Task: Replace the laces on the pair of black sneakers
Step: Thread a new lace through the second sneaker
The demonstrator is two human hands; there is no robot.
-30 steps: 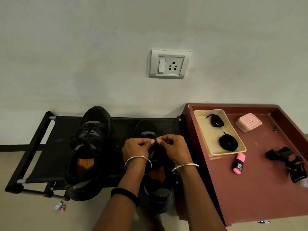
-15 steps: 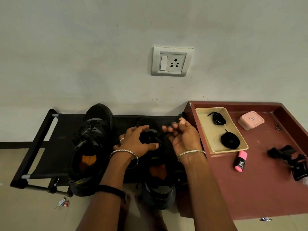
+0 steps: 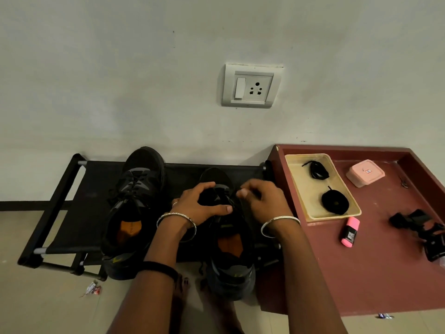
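Two black sneakers stand on a low black rack. The left sneaker is laced and untouched. My left hand grips the front of the right sneaker, thumb across the tongue area. My right hand is beside it on the shoe's right side, fingertips pinching a black lace that runs down along the shoe. In the beige tray to the right lie a loose lace bundle and a coiled black lace.
The tray sits on a maroon table with a pink box, a pink highlighter and a black strap device. A wall socket is above. A wrapper lies on the floor.
Both hands left the pinch at the shoe's middle. My left hand spread over the shoe's front, my right hand moved to its right side with the lace.
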